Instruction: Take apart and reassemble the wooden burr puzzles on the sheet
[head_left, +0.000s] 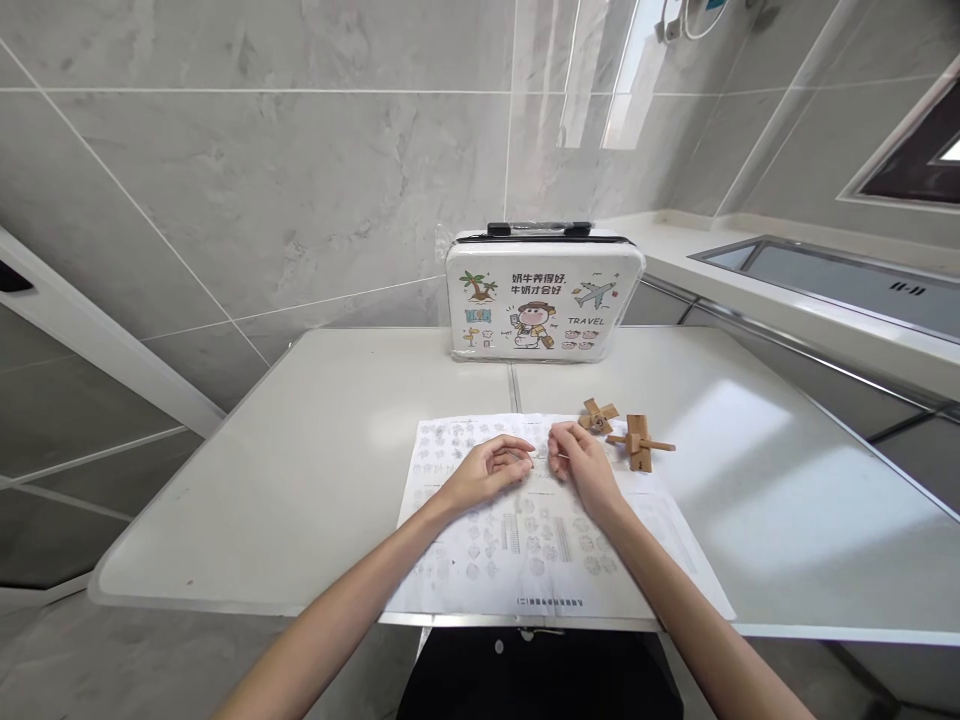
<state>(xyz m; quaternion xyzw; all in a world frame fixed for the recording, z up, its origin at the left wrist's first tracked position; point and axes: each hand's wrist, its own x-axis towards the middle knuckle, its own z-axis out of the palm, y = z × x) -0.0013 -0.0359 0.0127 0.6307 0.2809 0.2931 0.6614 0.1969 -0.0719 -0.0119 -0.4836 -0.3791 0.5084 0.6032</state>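
Note:
My left hand [496,468] rests on a printed paper sheet [487,585], its fingers loosely curled and a gap showing between thumb and fingertips. Facing it, my right hand [583,462] lies on the same sheet with half-bent fingers. Nothing is visible in either hand, and the hands are a little apart. Just right of my right hand sits a wooden interlocking puzzle [639,443] with a long stick through crossed pieces. Behind it is a smaller star-shaped wooden puzzle [598,416]. Rows of small diagrams cover the paper, partly hidden under my hands and forearms.
A white cartoon-printed case [546,300] with a black handle, wrapped in clear plastic, stands at the back of the white folding table [300,480]. Behind is a grey tiled wall [262,190]. To the right runs a counter [795,290] with an inset panel.

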